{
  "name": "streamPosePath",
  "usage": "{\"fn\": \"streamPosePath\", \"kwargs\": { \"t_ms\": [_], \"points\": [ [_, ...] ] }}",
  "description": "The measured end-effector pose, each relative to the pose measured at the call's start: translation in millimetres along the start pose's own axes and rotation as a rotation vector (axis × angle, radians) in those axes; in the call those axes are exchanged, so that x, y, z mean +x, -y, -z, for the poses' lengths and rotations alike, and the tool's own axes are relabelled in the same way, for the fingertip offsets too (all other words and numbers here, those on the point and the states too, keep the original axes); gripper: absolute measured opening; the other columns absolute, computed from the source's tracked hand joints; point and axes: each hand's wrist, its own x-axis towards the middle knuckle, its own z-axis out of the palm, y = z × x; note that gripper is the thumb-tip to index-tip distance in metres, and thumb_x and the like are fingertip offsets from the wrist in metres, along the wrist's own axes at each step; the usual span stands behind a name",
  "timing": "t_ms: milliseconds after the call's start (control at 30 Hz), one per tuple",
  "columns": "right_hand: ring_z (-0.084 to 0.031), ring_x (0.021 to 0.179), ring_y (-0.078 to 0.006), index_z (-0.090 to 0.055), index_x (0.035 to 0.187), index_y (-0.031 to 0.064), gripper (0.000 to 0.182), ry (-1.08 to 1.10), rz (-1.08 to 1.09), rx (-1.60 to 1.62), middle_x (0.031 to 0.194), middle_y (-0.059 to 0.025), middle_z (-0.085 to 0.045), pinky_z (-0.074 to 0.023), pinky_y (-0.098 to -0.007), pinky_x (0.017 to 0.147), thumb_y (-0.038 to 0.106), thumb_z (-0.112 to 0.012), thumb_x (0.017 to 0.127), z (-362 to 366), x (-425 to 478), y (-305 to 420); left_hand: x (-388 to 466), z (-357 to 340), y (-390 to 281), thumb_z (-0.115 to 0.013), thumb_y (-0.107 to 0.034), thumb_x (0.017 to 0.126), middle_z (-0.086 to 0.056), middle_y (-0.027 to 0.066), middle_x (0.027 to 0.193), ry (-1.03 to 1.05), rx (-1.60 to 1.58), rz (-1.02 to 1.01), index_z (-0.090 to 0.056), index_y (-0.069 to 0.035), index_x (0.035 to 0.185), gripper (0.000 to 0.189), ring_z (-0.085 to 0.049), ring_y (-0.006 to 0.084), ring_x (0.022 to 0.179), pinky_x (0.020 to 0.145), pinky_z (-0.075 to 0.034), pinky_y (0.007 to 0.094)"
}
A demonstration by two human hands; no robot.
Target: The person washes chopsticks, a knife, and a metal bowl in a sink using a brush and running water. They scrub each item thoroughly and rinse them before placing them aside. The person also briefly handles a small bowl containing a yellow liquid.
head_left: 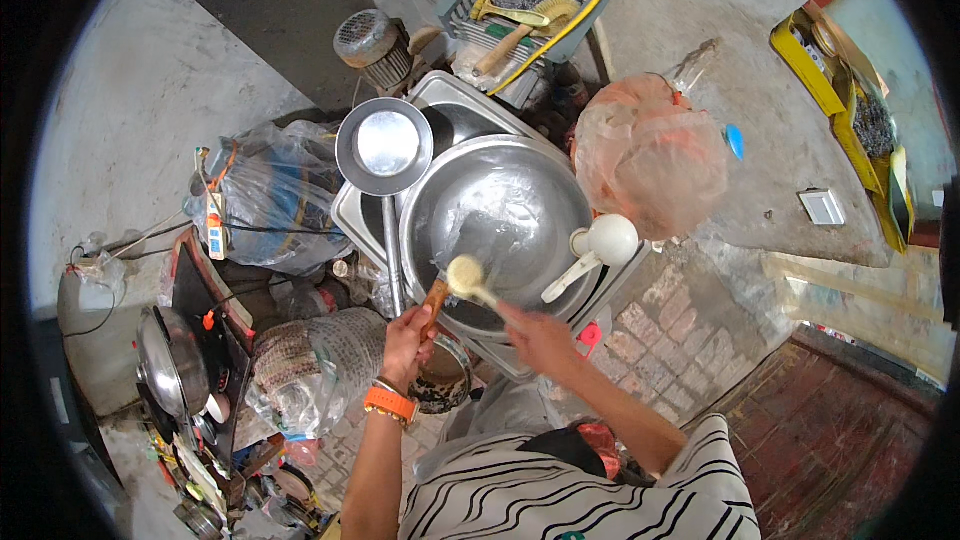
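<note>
My left hand (407, 345) is closed around the wooden handle (434, 304) of a tool whose far end I cannot make out. My right hand (541, 339) grips a light-coloured round-headed scrub brush (466, 275), its head touching or very near the upper end of that handle. Both are over the near part of a wide metal basin (409, 240). At the basin's left lies a long-handled metal ladle or pan (385, 146). A white plastic dipper (613, 240) rests on the basin's right rim.
Under the basin is a metal sink or tray (349, 217). Bagged bundles stand left (277, 199) and right (652, 157). Behind are an electric motor (375, 49) and a rack of brushes (457, 4), crossed by a yellow hose (577, 22). A power strip (216, 225) hangs left.
</note>
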Motion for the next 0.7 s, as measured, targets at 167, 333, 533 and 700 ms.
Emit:
{"fn": "streamPosePath", "kwargs": {
  "t_ms": [167,333,533,700],
  "points": [
    [-0.060,0.060,-0.0348,-0.051,0.119,0.0147,0.040,0.039,-0.142,-0.321,0.069,-0.0163,-0.059,-0.0491,-0.0449,0.055,0.019,-0.054,0.079,29,38,-72,-1,3,-6,-0.058,-0.029,0.088,-0.048,-0.0002,0.061,0.017,0.083,-0.071,-0.055,-0.003,0.104,0.030,-0.032,0.0052,0.039,0.034,-0.022,0.0203],
    [-0.059,0.060,-0.0344,-0.054,0.116,0.0177,0.035,0.001,0.065,-0.104,0.066,-0.0148,-0.057,-0.0473,-0.0453,0.054,0.018,-0.052,0.081,12,-4,-4,-3,0,-7,-0.057,-0.029,0.088,-0.048,-0.0003,0.061,-0.008,0.104,-0.088,-0.055,-0.004,0.104,0.029,-0.032,0.0050,0.039,0.034,-0.022,0.0202],
    [-0.062,0.063,-0.0348,-0.058,0.104,0.0092,0.025,-0.013,-0.122,-0.339,0.069,-0.0163,-0.060,-0.0498,-0.0455,0.055,0.019,-0.050,0.083,30,36,-77,-10,0,-10,-0.057,-0.027,0.088,-0.046,-0.0016,0.059,-0.031,0.135,-0.099,-0.057,-0.004,0.105,0.029,-0.033,0.0052,0.040,0.036,-0.024,0.0208],
    [-0.062,0.066,-0.0359,-0.059,0.091,0.0042,0.021,-0.243,-0.182,-0.309,0.070,-0.0183,-0.061,-0.0498,-0.0454,0.057,0.022,-0.052,0.082,2,82,-94,-6,-2,-13,-0.058,-0.028,0.088,-0.046,-0.0021,0.058,-0.009,0.193,-0.143,-0.057,-0.003,0.102,0.028,-0.033,0.0054,0.040,0.036,-0.024,0.0218]
  ]
}}
